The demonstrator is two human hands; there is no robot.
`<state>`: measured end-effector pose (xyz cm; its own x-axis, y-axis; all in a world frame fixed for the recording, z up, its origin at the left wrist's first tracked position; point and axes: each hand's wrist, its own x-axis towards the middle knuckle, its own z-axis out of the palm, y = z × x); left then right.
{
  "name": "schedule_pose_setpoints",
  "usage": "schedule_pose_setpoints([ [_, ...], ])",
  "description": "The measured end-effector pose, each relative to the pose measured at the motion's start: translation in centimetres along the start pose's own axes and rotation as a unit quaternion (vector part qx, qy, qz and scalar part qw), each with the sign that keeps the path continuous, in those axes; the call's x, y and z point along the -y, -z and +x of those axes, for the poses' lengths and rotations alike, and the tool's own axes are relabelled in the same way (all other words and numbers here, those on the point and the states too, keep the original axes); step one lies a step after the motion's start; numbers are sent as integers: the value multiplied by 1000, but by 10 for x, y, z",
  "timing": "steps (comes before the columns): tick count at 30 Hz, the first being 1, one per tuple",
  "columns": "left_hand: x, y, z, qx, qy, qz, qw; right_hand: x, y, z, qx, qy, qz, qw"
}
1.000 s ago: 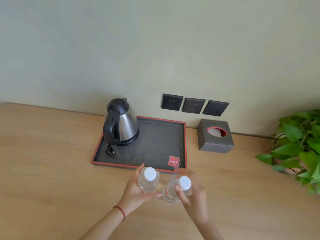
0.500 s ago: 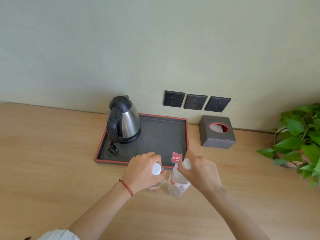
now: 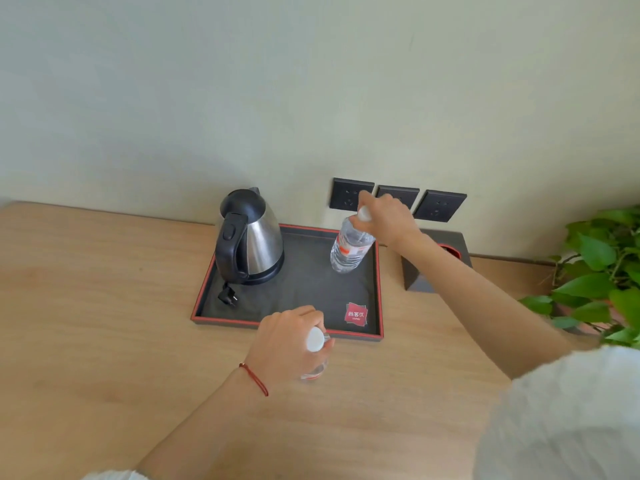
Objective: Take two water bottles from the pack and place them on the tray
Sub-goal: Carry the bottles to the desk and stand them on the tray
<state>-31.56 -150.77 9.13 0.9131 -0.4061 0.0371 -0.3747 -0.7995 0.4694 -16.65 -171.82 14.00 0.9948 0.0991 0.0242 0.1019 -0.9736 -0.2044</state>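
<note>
Second bottle (image 3: 317,355) is gripped upright by left hand (image 3: 287,341) just short of tray (image 3: 380,271)'s near rim; first bottle (image 3: 349,247) is gripped on tray's far right by right hand (image 3: 384,216).

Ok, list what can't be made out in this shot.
- Head view: left bottle, body hidden by the left hand.
- Tissue box, largely behind the right forearm.
- Middle socket, partly behind the right hand.
- Plant, cut off by the right edge.

Appearing as a hotel guest room: branded tray (image 3: 379,289) carrying electric kettle (image 3: 254,239), tissue box (image 3: 450,268) sitting beside wall sockets (image 3: 438,206) on wooden counter (image 3: 86,306).
</note>
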Motion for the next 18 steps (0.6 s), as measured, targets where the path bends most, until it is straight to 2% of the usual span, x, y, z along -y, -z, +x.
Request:
schedule_pose_setpoints([
  [3, 0, -1, -1, -7, 2, -7, 1000, -6, -2, 24, 45, -4, 10, 999],
  [10, 1, -2, 0, -5, 2, -6, 1000, -18, 6, 47, 85, 38, 45, 995],
  [18, 0, 0, -3, -13, 4, -31, 999, -16, 7, 46, 53, 47, 26, 997],
])
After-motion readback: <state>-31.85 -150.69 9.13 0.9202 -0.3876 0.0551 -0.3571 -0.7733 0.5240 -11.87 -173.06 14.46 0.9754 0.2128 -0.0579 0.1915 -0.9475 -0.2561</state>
